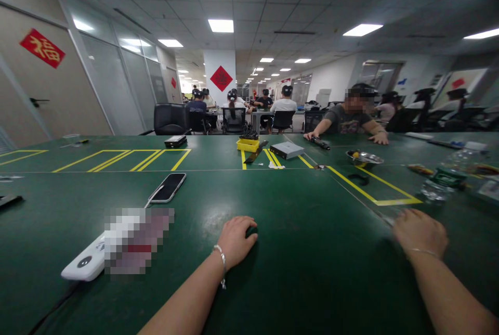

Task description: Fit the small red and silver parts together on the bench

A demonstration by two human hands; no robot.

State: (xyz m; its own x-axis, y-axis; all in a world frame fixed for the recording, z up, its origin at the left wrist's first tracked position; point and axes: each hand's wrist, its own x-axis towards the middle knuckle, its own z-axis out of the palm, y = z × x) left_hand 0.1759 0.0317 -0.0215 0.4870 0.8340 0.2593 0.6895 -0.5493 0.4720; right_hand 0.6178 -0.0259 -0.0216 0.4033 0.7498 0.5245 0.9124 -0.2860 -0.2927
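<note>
Green workbench (312, 293), yellow tape lines (370, 192) on top. Yellow plastic tray (248, 145) as reference: flat grey box (286, 150) just right; black flat case (175, 141) left; steel bowl (364, 158) farther right; smartphone (167, 188) nearer, left; plastic water bottle (442, 184) far right.

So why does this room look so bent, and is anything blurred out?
In the head view, the ceiling panels and glass partition bow outward, as through a wide lens; pale glare sits on the green workbench; a pixelated block covers part of a white device.

Glass partition walls (111, 85) line the left side (ceiling lights (220, 25) glowing white).
</note>
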